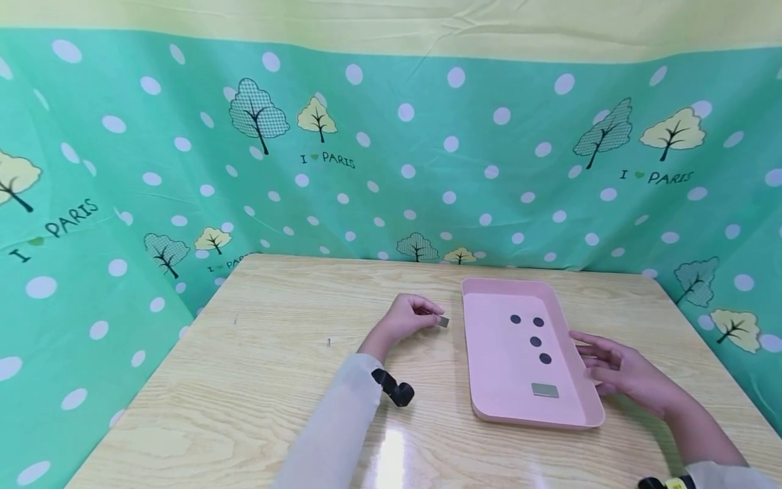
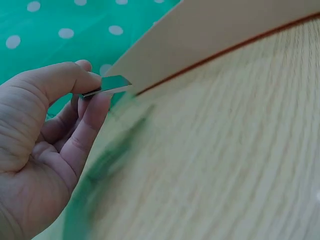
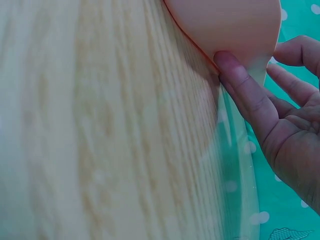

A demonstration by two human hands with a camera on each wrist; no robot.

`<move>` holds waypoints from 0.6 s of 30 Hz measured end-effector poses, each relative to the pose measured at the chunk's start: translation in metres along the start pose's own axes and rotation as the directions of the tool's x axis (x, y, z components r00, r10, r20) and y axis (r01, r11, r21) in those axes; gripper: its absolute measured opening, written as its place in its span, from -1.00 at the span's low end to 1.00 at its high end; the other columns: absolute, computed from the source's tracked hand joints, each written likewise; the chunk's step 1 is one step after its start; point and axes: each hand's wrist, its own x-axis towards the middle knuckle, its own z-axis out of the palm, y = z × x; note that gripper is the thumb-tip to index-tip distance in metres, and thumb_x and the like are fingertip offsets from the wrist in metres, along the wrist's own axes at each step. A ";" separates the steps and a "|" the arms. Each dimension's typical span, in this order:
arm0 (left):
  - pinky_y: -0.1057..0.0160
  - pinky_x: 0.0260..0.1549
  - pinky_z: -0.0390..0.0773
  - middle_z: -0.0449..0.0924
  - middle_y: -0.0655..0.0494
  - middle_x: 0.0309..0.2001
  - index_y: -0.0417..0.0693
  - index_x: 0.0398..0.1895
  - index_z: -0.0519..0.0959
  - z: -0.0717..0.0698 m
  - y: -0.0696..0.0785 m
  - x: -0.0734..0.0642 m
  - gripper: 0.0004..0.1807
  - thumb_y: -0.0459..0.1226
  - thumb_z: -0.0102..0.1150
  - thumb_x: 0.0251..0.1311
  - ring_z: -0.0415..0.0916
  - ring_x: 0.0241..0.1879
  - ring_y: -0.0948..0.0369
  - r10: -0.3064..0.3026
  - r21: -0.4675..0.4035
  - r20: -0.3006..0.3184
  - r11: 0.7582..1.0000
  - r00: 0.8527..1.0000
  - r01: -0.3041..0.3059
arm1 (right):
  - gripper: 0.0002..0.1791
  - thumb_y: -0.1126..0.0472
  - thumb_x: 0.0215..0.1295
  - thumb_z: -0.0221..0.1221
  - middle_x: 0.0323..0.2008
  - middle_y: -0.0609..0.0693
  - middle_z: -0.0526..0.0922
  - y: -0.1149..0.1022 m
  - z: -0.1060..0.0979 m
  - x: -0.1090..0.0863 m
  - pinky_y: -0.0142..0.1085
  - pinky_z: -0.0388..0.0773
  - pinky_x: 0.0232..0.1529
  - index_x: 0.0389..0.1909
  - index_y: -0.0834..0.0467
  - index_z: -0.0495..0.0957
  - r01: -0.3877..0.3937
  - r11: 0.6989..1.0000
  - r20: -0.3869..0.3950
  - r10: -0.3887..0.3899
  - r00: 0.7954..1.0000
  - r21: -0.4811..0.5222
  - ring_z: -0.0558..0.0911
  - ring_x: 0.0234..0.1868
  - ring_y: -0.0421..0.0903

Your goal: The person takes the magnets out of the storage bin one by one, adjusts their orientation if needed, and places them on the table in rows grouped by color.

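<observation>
Between thumb and fingers my left hand (image 1: pixel 413 318) pinches a small flat shiny rectangular piece (image 1: pixel 442 322), held left of the pink tray (image 1: pixel 477 380). The left wrist view shows the same thin piece (image 2: pixel 107 90) edge-on, its mirror-like face reflecting green. Against the tray's right outer wall rests my right hand (image 1: pixel 629 370), with fingers extended and touching the side. In the right wrist view its thumb (image 3: pixel 235 70) lies on the wall near the base. Inside the tray lie several dark round discs (image 1: pixel 535 341) and one rectangular shiny piece (image 1: pixel 545 390).
The tray stands on a light wood-grain table (image 1: pixel 244 380), right of centre. A green dotted curtain (image 1: pixel 379 156) hangs behind and at the sides. A tiny dark mark (image 1: pixel 328 341) shows on the table at left.
</observation>
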 end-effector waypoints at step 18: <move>0.37 -0.41 0.56 0.63 0.22 -0.51 -0.09 -0.37 0.75 -0.001 -0.013 0.000 -0.83 -0.42 0.49 -0.08 0.52 -0.45 0.32 0.065 0.302 -0.036 0.952 0.997 -0.052 | -0.27 0.30 0.40 0.11 0.15 -0.09 0.52 0.000 0.001 -0.002 -0.03 0.65 -0.14 0.48 0.31 0.00 0.012 1.000 0.009 -0.012 1.000 -0.002 0.59 0.03 -0.29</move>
